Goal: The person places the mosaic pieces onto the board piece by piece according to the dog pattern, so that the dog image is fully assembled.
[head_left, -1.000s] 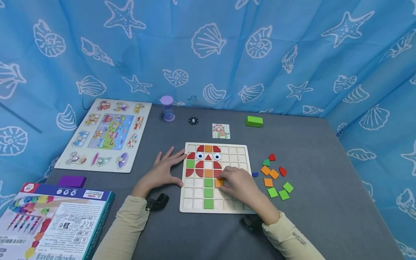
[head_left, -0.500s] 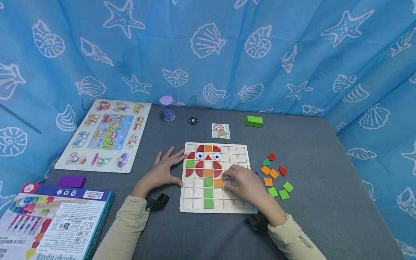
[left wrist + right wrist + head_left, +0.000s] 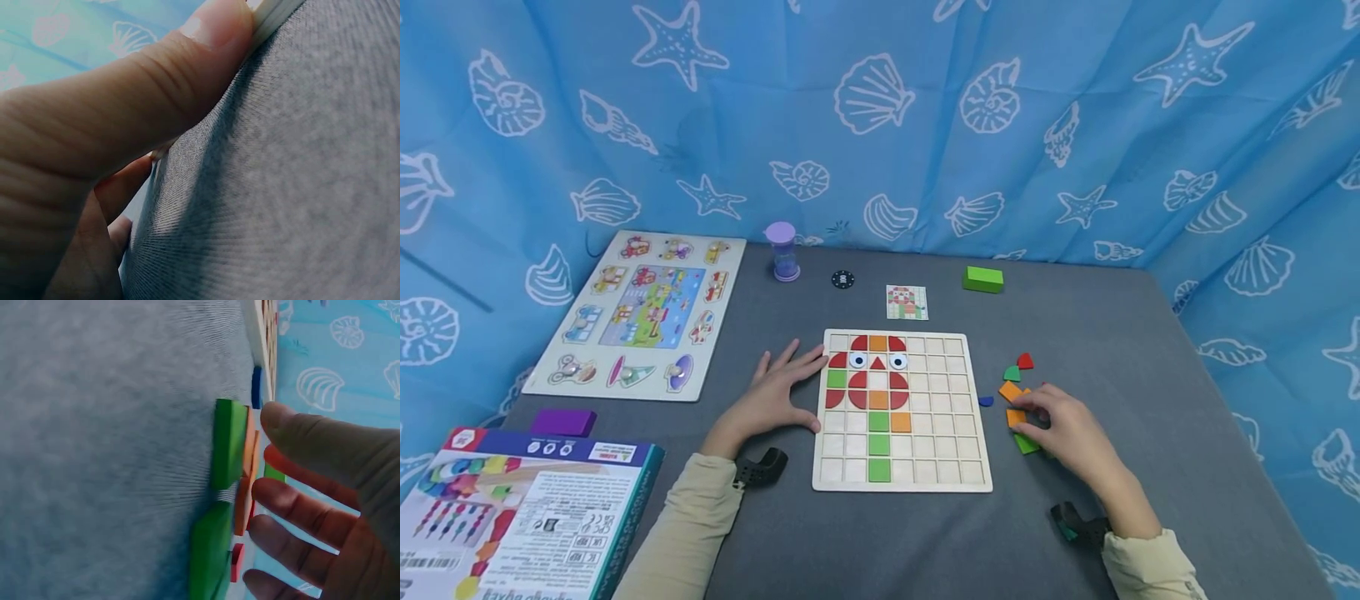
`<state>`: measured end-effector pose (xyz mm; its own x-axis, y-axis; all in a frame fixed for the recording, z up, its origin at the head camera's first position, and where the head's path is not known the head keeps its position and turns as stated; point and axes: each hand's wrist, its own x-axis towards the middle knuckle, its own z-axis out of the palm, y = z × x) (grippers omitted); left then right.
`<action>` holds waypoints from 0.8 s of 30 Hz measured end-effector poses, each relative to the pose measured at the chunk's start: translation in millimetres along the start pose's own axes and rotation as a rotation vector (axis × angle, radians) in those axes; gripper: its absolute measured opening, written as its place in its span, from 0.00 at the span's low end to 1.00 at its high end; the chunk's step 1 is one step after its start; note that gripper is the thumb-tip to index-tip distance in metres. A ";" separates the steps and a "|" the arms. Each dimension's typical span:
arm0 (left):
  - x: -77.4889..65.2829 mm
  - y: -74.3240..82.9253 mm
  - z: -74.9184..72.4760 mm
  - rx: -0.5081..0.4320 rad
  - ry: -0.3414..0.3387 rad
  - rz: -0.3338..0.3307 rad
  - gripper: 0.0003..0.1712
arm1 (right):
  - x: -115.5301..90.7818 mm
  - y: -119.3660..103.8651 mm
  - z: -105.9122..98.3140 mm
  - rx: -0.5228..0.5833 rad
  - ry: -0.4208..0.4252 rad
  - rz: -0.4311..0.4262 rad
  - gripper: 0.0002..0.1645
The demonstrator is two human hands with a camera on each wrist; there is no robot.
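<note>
A square wooden grid board (image 3: 940, 475) lies on the table, with red, orange and green pieces and two eye pieces set in its cells. My left hand (image 3: 767, 408) rests at the board's left edge, fingers spread; in the left wrist view the thumb (image 3: 206, 37) touches the board's side. To the right of the board, my right hand (image 3: 1071, 433) reaches over the loose pieces, thumb and fingers apart. Close under its fingertips are an orange square (image 3: 1016, 418) and a green square (image 3: 1026, 444). In the right wrist view nothing sits between thumb and fingers.
A picture card (image 3: 907, 302), a green block (image 3: 982, 279), a black disc (image 3: 843, 279) and a purple sand timer (image 3: 784, 254) stand behind the board. Vehicle puzzle (image 3: 722, 317), purple block (image 3: 563, 422) and printed box (image 3: 535, 517) lie left. A blue piece (image 3: 986, 402) lies beside the board.
My right hand has let go of an orange square, now in a cell right of the top green one, and moved right to the loose pieces. The left hand stays at the board's edge.
</note>
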<state>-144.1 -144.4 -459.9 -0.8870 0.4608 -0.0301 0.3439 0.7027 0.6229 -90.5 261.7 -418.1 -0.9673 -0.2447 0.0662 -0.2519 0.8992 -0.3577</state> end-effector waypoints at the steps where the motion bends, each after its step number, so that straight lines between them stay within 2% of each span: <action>1: -0.2 -0.5 0.1 -0.003 0.001 0.004 0.60 | -0.1 1.2 0.5 -0.010 -0.004 0.009 0.17; 11: 0.2 -1.6 -0.1 0.003 -0.004 0.003 0.60 | 1.8 -2.1 4.0 -0.131 -0.045 0.038 0.15; 17: 0.2 -0.8 -0.2 0.009 -0.008 -0.008 0.60 | 3.0 -8.0 6.3 -0.123 -0.023 0.028 0.14; 20: 0.2 -0.8 0.2 0.011 -0.007 -0.006 0.60 | 5.1 -21.1 7.9 -0.079 -0.001 -0.005 0.14; 24: 0.3 -0.7 0.2 0.013 -0.003 -0.005 0.60 | 9.6 -47.8 12.5 -0.031 0.025 -0.110 0.15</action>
<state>-144.6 -144.7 -460.5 -0.8879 0.4587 -0.0357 0.3434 0.7123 0.6122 -87.3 211.8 -412.0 -0.9342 -0.3337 0.1264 -0.3568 0.8784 -0.3180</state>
